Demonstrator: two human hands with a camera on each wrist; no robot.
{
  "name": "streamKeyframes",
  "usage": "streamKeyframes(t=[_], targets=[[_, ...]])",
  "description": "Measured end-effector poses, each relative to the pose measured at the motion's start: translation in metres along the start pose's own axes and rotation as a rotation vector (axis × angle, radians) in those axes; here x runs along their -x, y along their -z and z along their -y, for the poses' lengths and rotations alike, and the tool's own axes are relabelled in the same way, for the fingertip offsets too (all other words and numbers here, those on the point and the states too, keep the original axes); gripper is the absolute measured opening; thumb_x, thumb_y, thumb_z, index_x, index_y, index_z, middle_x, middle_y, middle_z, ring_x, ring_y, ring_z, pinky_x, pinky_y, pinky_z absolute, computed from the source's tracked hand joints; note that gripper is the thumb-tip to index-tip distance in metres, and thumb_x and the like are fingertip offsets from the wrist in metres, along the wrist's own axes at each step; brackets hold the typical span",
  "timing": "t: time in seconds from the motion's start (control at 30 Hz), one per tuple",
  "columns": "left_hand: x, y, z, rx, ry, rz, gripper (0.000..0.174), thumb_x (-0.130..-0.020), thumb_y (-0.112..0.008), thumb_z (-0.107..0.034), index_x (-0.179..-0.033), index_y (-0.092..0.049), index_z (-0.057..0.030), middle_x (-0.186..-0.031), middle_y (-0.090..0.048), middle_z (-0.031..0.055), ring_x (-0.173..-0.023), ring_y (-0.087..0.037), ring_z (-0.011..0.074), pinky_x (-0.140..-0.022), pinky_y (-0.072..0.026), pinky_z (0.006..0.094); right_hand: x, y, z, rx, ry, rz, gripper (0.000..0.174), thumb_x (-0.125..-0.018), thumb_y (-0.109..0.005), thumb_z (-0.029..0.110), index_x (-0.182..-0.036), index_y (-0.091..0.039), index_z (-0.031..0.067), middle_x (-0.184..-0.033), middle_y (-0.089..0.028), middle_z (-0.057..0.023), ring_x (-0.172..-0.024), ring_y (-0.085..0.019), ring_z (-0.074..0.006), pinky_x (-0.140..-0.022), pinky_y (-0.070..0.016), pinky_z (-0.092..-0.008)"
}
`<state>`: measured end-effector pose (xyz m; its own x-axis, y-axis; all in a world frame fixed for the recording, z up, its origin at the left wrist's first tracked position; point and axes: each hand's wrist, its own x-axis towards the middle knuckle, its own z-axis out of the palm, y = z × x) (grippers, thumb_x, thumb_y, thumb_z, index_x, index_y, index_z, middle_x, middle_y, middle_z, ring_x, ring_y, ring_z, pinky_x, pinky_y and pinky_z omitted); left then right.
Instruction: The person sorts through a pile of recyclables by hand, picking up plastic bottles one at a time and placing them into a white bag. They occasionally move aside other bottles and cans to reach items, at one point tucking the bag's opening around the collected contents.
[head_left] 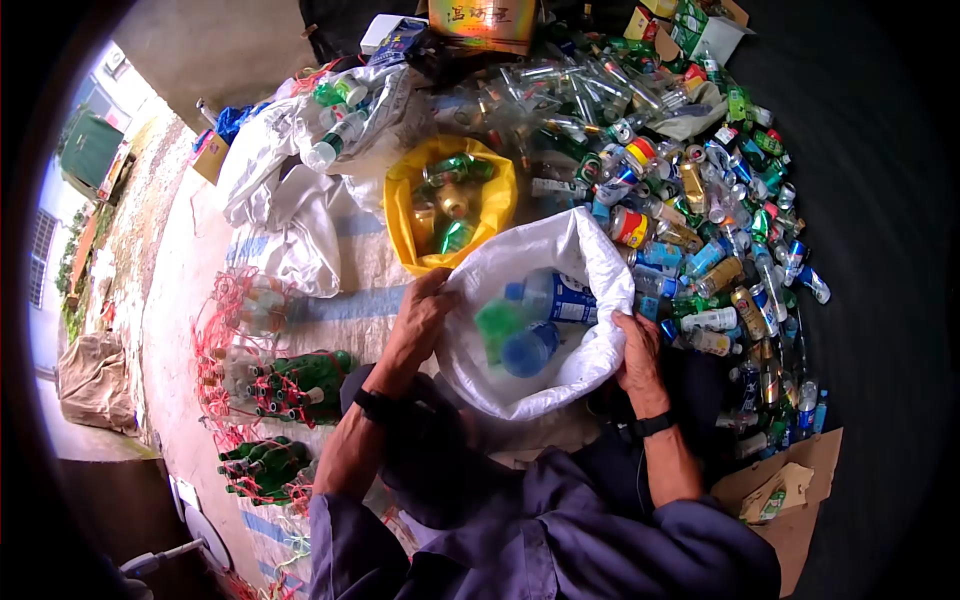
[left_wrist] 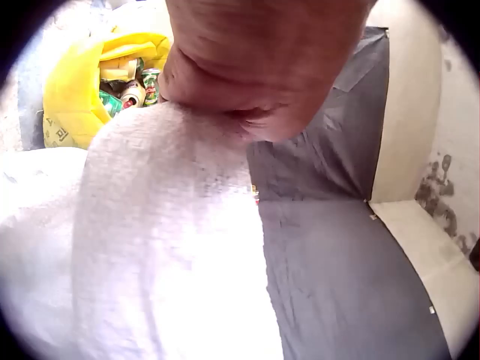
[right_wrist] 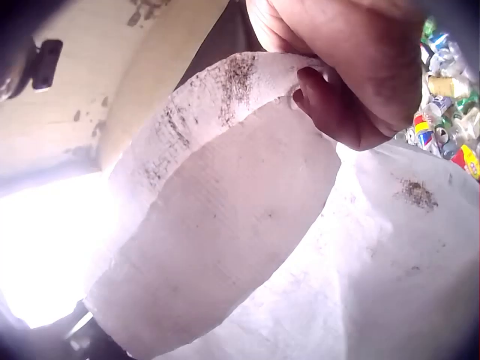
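Note:
Both hands hold the rolled rim of a white woven sack (head_left: 515, 400) in front of the person's lap. The left hand (head_left: 428, 305) grips the rim on the left side; in the left wrist view its fingers (left_wrist: 262, 75) curl over the white fabric. On the right side, the right hand (head_left: 638, 350) pinches the rim, with its thumb (right_wrist: 330, 112) over the stained edge in the right wrist view. Inside the sack's mouth lie a blue-labelled plastic bottle (head_left: 572, 300), a blue bottle (head_left: 530, 350) and a green one (head_left: 497, 322).
A yellow bag (head_left: 400, 190) with cans stands just beyond the sack. A large pile of cans and bottles (head_left: 690, 220) spreads to the right. Green glass bottles (head_left: 305, 385) tied with red string stand at left. Cardboard (head_left: 790, 480) lies at lower right; white sacks (head_left: 265, 160) sit at back left.

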<state>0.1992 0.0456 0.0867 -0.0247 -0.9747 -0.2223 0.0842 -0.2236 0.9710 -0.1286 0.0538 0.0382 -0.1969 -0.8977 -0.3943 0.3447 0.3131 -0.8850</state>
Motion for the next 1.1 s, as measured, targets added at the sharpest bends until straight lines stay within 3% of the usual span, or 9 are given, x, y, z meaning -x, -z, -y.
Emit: streamKeyframes(t=[0.1,0.17,0.23,0.37,0.57,0.77,0.87,0.97,1.1], targets=[[0.009,0.011,-0.02,0.115,0.047,-0.103,0.032,-0.082,-0.053,-0.001,-0.112,-0.064,0.0054,-0.09,-0.068,0.0063,-0.075,-0.062,0.0132,-0.065,-0.0502,0.0237,0.003,-0.017,0.021,-0.179,-0.114,0.159,0.023,-0.087,-0.067,0.017,-0.102,-0.067,-0.0003,-0.086,-0.066,-0.0076,-0.076,-0.066,-0.0206,-0.068,-0.0529,-0.0329],[0.007,0.023,-0.019,0.306,0.013,-0.153,0.031,-0.082,-0.054,0.002,-0.112,-0.063,0.0036,-0.094,-0.069,0.0085,-0.073,-0.065,0.0141,-0.067,-0.0544,0.0257,-0.005,-0.023,0.017,-0.282,-0.178,0.187,0.024,-0.087,-0.067,0.017,-0.104,-0.067,-0.0002,-0.088,-0.067,-0.0079,-0.079,-0.067,-0.0217,-0.072,-0.0541,-0.0341],[0.003,0.024,-0.019,0.335,-0.024,-0.22,0.032,-0.082,-0.054,-0.001,-0.112,-0.064,0.0044,-0.091,-0.069,0.0075,-0.073,-0.064,0.0129,-0.066,-0.0513,0.0233,-0.022,-0.02,-0.006,-0.308,-0.244,0.249,0.028,-0.087,-0.067,0.017,-0.108,-0.067,-0.0012,-0.094,-0.068,-0.0082,-0.083,-0.067,-0.0211,-0.077,-0.0544,-0.0342],[0.0,0.031,-0.009,0.178,-0.016,-0.299,0.022,-0.084,-0.059,0.0,-0.105,-0.066,0.005,-0.093,-0.07,0.0073,-0.075,-0.065,0.0126,-0.07,-0.0526,0.0248,-0.023,-0.032,-0.03,0.129,-0.042,0.263,0.032,-0.084,-0.072,0.021,-0.107,-0.07,-0.0012,-0.1,-0.067,-0.0058,-0.091,-0.06,-0.0159,-0.086,-0.0467,-0.0307],[0.011,0.031,-0.013,0.119,-0.026,-0.276,0.024,-0.086,-0.06,-0.003,-0.107,-0.066,0.0069,-0.092,-0.07,0.0063,-0.077,-0.064,0.0122,-0.072,-0.0512,0.024,-0.01,-0.038,-0.044,0.447,-0.006,0.379,0.029,-0.087,-0.071,0.02,-0.106,-0.069,-0.0023,-0.099,-0.068,-0.0036,-0.092,-0.058,-0.0124,-0.088,-0.0436,-0.0292],[0.007,0.036,-0.012,0.024,-0.005,-0.296,0.024,-0.087,-0.059,-0.004,-0.108,-0.067,0.0061,-0.093,-0.07,0.006,-0.077,-0.063,0.012,-0.072,-0.0507,0.024,0.009,-0.048,-0.05,0.382,-0.016,0.308,0.029,-0.087,-0.071,0.019,-0.107,-0.069,-0.0012,-0.098,-0.069,-0.0039,-0.092,-0.06,-0.0136,-0.087,-0.0453,-0.0302],[0.002,0.037,-0.007,0.272,-0.128,-0.285,0.029,-0.085,-0.058,-0.006,-0.11,-0.068,0.0058,-0.092,-0.07,0.009,-0.077,-0.065,0.016,-0.071,-0.0528,0.0263,0.004,-0.042,-0.058,0.164,-0.073,0.202,0.028,-0.088,-0.068,0.011,-0.113,-0.065,-0.0017,-0.102,-0.069,-0.0077,-0.094,-0.065,-0.0193,-0.087,-0.0515,-0.0337],[-0.001,0.05,-0.012,0.365,-0.218,-0.291,0.024,-0.09,-0.061,-0.001,-0.113,-0.066,0.0055,-0.099,-0.07,0.0084,-0.083,-0.066,0.0152,-0.078,-0.0535,0.0265,0.023,-0.057,-0.032,-0.126,-0.15,0.174,0.027,-0.086,-0.07,0.01,-0.11,-0.065,-0.0014,-0.101,-0.069,-0.0107,-0.093,-0.067,-0.0238,-0.086,-0.0545,-0.0386],[-0.004,0.058,-0.005,0.27,-0.174,-0.317,0.03,-0.09,-0.064,-0.003,-0.118,-0.065,0.0062,-0.102,-0.071,0.0101,-0.085,-0.066,0.0158,-0.079,-0.0539,0.0275,0.018,-0.06,-0.051,-0.245,-0.18,0.164,0.024,-0.084,-0.075,0.011,-0.105,-0.067,0.0014,-0.098,-0.069,-0.0087,-0.09,-0.068,-0.0222,-0.083,-0.0558,-0.0382]])
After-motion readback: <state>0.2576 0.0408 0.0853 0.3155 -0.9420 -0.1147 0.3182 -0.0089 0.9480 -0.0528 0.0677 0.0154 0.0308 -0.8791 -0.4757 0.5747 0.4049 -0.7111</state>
